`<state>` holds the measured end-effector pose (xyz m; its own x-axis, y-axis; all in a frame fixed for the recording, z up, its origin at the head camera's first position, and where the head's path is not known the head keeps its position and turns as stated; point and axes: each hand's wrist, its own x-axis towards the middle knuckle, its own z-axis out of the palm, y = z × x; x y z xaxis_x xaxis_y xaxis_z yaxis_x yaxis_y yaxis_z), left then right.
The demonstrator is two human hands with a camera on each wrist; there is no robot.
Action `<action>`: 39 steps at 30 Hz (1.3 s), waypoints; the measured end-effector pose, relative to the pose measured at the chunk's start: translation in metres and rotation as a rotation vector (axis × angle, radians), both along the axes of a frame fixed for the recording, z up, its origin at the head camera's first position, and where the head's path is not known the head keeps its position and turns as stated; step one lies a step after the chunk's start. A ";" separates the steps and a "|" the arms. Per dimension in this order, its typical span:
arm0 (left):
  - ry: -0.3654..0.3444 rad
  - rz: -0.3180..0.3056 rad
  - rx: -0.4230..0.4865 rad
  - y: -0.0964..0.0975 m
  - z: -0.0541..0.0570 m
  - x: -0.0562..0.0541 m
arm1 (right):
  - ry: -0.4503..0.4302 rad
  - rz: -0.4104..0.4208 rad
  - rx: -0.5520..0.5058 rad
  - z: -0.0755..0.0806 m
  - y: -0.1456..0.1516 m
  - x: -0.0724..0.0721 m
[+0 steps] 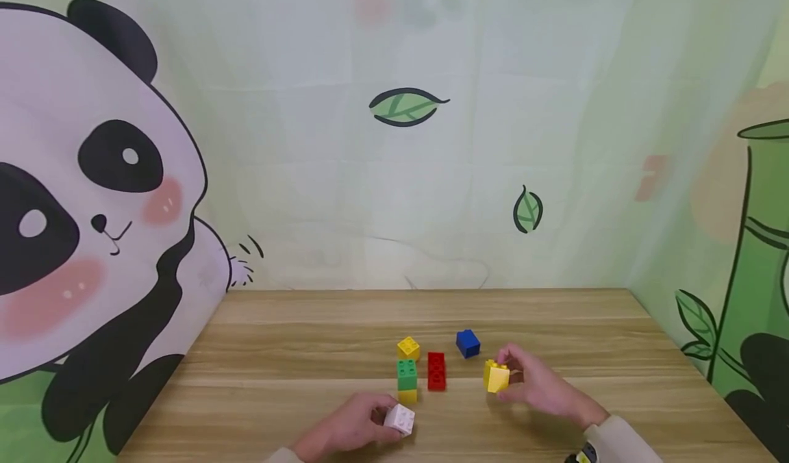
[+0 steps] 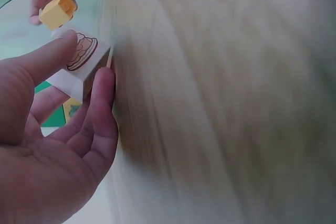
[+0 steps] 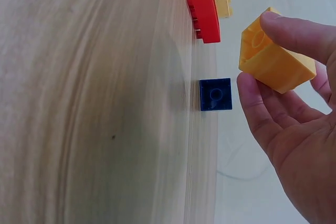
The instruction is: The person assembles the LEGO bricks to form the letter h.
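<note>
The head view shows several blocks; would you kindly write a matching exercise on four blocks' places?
1. white block
2. green block
3. red block
4. blue block

A. on the table, between the green and blue blocks
B. held in the left hand
C. on the table, nearest the right hand
D. stacked on a yellow block

1-B, 2-D, 3-A, 4-C

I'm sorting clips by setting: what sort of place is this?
Probably a children's play corner, or a set staged like one: a cartoon panda on the backdrop, and bricks on a table.

Play area, panda-print backdrop point(image 1: 394, 182), wood-grain table point(image 1: 296, 353), toy bricks point(image 1: 436, 372)
</note>
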<state>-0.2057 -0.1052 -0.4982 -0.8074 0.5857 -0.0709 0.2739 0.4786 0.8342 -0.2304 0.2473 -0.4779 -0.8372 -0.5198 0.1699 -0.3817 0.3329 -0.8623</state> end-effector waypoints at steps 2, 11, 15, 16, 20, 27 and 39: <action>0.007 -0.001 -0.013 0.003 0.000 0.000 | 0.002 -0.009 0.006 0.001 -0.001 0.000; 0.088 0.046 -0.093 0.020 0.002 0.001 | -0.012 -0.044 0.029 0.003 -0.006 0.001; 0.058 0.042 -0.084 0.029 0.001 0.003 | -0.013 -0.050 0.022 0.003 -0.008 0.002; 0.054 0.034 -0.077 0.031 0.001 0.004 | -0.014 -0.048 0.020 0.003 -0.008 0.002; 0.048 0.003 -0.046 0.040 -0.001 0.007 | -0.014 -0.051 0.025 0.004 -0.008 0.002; 0.054 0.015 -0.055 0.056 0.000 0.007 | -0.010 -0.060 0.030 0.004 -0.010 0.001; 0.123 0.036 -0.114 0.083 0.000 -0.002 | 0.012 -0.046 0.025 0.000 -0.008 -0.001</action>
<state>-0.2081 -0.0225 -0.4982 -0.8344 0.5501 -0.0345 0.3517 0.5797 0.7350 -0.2311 0.2389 -0.4775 -0.8581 -0.4852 0.1679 -0.3762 0.3715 -0.8488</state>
